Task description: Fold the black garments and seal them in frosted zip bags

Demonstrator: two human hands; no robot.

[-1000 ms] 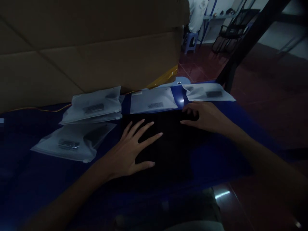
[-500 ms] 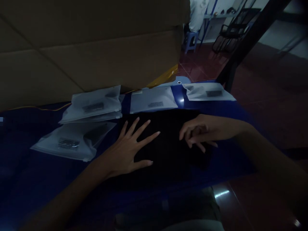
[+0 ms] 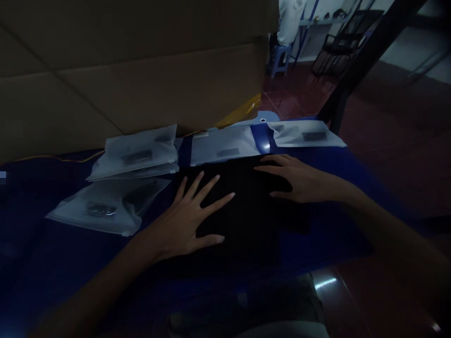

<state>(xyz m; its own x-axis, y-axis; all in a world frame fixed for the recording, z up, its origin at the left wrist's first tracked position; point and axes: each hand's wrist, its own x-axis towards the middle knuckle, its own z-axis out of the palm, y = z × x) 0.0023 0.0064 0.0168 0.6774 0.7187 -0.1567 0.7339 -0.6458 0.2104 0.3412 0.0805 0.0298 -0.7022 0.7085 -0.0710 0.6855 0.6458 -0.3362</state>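
A black folded cloth [image 3: 246, 211] lies on the blue table [image 3: 52, 263] in front of me. My left hand [image 3: 186, 216] rests flat on its left part, fingers spread. On the cloth's upper right part my right hand [image 3: 296, 178] lies palm down with the fingers stretched toward the left. Neither hand grips anything. Several clear plastic bags with dark contents lie beyond the cloth: one pile [image 3: 137, 152] at the left, another bag [image 3: 105, 206] nearer me, one [image 3: 225, 145] in the middle, one [image 3: 306, 134] at the right.
A big cardboard box [image 3: 123, 65] fills the back of the table. A yellow cord [image 3: 52, 159] runs along its foot. Right of the table are a red tiled floor [image 3: 387, 155], a dark slanted post [image 3: 355, 65], a blue stool [image 3: 280, 56] and a seated person's white clothing [image 3: 289, 19].
My right hand drew back to the cloth's right edge with fingers curled, then returned flat onto the cloth's upper right. My left hand has stayed in place.
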